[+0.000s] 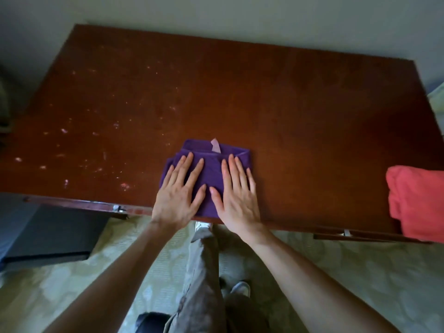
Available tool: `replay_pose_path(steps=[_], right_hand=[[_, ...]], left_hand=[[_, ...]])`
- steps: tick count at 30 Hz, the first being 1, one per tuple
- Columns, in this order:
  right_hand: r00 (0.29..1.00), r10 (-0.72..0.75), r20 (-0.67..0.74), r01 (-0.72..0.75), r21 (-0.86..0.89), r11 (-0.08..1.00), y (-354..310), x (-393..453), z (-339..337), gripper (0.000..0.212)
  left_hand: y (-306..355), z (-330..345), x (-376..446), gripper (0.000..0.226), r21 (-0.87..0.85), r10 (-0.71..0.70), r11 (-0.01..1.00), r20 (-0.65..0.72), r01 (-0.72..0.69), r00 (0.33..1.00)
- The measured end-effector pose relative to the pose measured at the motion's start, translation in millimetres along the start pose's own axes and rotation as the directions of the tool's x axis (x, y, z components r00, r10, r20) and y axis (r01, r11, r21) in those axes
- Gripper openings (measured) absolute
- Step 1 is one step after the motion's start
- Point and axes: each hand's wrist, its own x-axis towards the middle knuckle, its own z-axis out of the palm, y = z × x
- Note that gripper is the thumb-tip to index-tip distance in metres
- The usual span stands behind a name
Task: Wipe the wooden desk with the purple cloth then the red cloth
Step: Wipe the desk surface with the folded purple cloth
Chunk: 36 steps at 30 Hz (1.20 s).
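- The purple cloth (pixel 211 169) lies folded on the wooden desk (pixel 288 104), close to the near edge, right in front of the person.
- The left hand (pixel 179 191) lies flat on the left side of the cloth. Its fingers are spread out and straight, pressing down, not gripping.
- The right hand (pixel 236 193) lies flat on the right side of the cloth, the same way. The fingers are stretched out and not curled around anything.
- A small pale tag (pixel 215 145) sticks up at the far edge of the cloth.
- The red cloth (pixel 415 203) sits bunched up at the right end of the desk, well apart from the hands. Part of it hangs over the near edge.
- The left part of the desk has lots of little white specks (pixel 96 140). The right part looks cleaner.
- I think the purple wipe is the job right now, and the red cloth has to wait.
- The cloth could slide off the near edge, because it sits so close to it.
- The folds could come apart, since flat hands do not hold them together.
- A wide push to the right could bump the red cloth onto the floor.
- Specks could fall on the carpet (pixel 72 284) if they get pushed toward the person.
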Motion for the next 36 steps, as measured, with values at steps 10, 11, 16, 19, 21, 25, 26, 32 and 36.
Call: replay_pose_path(steps=[10,11,16,19,21,25,26,32,36], right_hand=[[1.0,-0.002,0.009,0.002,0.019,1.0,-8.6,35.5,9.2,0.071],[1.0,-0.004,0.008,0.004,0.025,1.0,-9.6,51.9,11.9,0.071],[0.999,-0.031,0.029,0.03,0.027,0.999,-9.0,159.2,25.5,0.072],[0.999,-0.034,0.019,0.033,0.016,0.999,-5.0,234.9,37.0,0.074],[1.0,-0.028,0.005,0.028,0.006,1.0,1.7,289.9,44.5,0.074],[0.999,-0.011,-0.046,0.01,-0.016,1.0,12.4,368.6,54.2,0.073],[0.999,0.006,-0.049,-0.007,-0.016,1.0,13.2,384.6,56.8,0.073],[0.997,0.064,-0.036,-0.064,-0.017,0.998,22.9,435.2,63.2,0.077],[0.995,0.092,-0.043,-0.093,-0.012,0.996,26.3,446.4,64.1,0.079]], left_hand=[[-30.7,-8.0,24.0,0.067,0.044,0.007,0.999,0.01,-0.008,1.0],[-39.2,-11.2,37.8,0.067,0.044,0.006,0.999,0.009,-0.006,1.0],[-83.0,-25.7,131.3,0.067,0.045,0.001,0.999,0.0,-0.001,1.0],[-114.7,-33.9,203.0,0.069,0.059,0.005,0.998,-0.018,-0.004,1.0],[-134.0,-40.0,256.9,0.071,0.057,0.014,0.998,-0.017,-0.013,1.0],[-158.8,-50.6,337.6,0.077,0.046,0.052,0.998,-0.021,-0.051,0.998],[-166.4,-51.4,355.4,0.076,0.051,0.069,0.996,-0.022,-0.068,0.997],[-185.0,-53.2,417.9,0.065,0.072,0.136,0.988,0.004,-0.136,0.991],[-184.5,-52.9,431.9,0.065,0.055,0.143,0.988,0.008,-0.143,0.99]])
